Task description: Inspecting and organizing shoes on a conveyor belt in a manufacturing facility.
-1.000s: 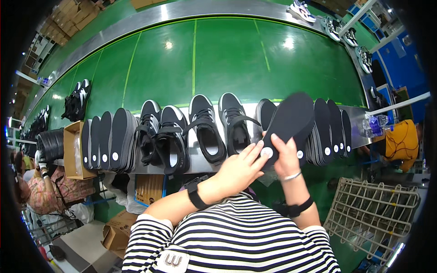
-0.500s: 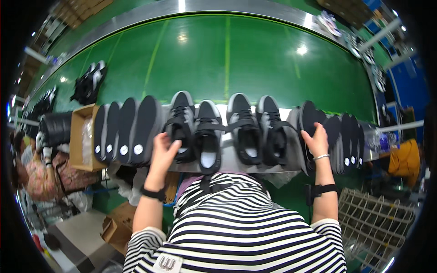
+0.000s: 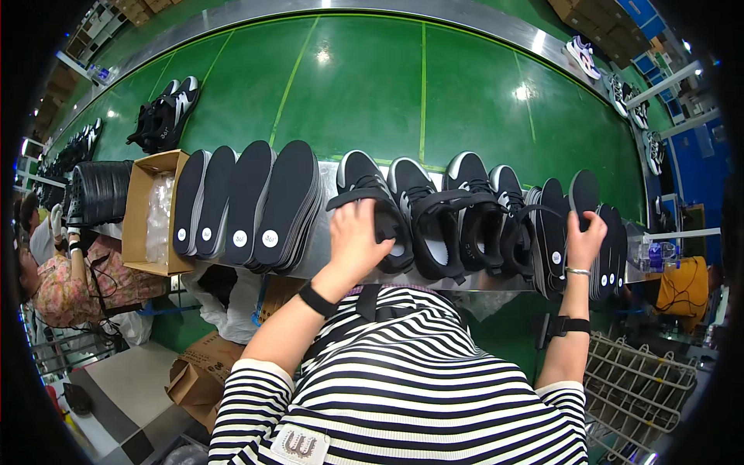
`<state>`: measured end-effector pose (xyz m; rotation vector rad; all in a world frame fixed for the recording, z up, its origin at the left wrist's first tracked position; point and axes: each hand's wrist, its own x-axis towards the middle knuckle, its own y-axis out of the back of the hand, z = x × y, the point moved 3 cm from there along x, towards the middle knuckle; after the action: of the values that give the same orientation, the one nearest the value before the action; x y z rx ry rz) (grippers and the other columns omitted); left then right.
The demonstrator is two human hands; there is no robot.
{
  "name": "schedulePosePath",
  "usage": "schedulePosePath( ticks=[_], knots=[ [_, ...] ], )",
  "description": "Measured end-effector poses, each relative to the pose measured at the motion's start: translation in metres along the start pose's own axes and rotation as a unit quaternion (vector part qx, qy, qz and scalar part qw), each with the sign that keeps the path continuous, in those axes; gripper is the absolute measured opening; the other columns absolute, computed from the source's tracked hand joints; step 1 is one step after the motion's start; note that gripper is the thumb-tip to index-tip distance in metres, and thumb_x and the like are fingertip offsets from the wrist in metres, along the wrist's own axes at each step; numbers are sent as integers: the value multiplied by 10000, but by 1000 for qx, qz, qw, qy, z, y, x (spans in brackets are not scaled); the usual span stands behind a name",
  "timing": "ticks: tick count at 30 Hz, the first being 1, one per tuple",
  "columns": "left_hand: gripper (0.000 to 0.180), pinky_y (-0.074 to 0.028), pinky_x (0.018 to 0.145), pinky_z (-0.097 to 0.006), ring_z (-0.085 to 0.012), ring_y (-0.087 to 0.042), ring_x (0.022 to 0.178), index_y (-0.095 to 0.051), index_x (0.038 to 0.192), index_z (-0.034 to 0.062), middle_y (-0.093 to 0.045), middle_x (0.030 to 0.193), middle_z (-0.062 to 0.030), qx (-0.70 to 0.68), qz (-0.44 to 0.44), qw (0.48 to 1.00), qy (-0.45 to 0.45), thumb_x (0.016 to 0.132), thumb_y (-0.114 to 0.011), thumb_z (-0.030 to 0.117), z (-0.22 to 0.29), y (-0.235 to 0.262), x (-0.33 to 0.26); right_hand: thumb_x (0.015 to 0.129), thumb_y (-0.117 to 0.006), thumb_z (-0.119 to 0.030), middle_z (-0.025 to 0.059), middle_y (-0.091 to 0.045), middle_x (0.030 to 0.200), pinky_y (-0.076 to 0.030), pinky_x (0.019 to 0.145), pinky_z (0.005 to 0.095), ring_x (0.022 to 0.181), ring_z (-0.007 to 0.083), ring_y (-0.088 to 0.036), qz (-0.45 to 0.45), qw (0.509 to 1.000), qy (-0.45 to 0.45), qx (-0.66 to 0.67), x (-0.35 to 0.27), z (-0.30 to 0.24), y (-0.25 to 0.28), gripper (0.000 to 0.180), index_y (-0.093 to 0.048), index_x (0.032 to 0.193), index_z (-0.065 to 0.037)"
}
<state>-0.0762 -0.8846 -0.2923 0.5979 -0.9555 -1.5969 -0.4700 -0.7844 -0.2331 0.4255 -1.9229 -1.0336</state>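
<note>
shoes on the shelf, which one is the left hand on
The leftmost black shoe of the row of four: the left hand grips its near end, while the three shoes to its right go untouched.

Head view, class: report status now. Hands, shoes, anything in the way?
Left hand gripping black shoe. Right hand on an upright insole. Three more shoes between the hands.

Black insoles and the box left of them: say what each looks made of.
Black insoles: seemingly matte foam with a fabric face, since they stack in thin curved layers; exact material unclear. Box: plain brown corrugated cardboard, dull, flaps open. The left hand grips a black shoe, apparently knit or mesh.
</note>
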Motion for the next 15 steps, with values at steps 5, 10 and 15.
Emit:
schedulePosePath(
  ticks=[5, 10, 15],
  knots=[
    [339, -416, 749, -361, -301, -495, 880, -520, 956, 18, -504, 956, -126, -24, -36, 979, -201, 671, -647, 151, 14, -7, 20, 700, -612, -126, 99, -514, 881, -417, 594, 244, 663, 175, -517, -131, 935, 93, 317, 2, -102, 52, 137, -561, 735, -4],
    [171, -454, 610, -296, -235, -599, 668, -600, 831, -4, -613, 737, -133, -249, 4, 966, -69, 748, -612, 146, -3, -1, 43, 664, -577, -118, 109, -544, 868, -466, 561, 321, 614, 247, -550, -386, 800, 434, 148, -73, -216, 45, 80, -564, 616, -56],
    [205, -452, 593, -326, -267, -604, 661, -626, 799, 0, -611, 712, -161, -317, -79, 945, 18, 735, -575, 188, -19, -2, 55, 677, -554, -151, 114, -536, 819, -488, 569, 348, 672, 256, -586, -430, 786, 444, 0, -115, -269, -11, 103, -604, 652, -66]
  ],
)
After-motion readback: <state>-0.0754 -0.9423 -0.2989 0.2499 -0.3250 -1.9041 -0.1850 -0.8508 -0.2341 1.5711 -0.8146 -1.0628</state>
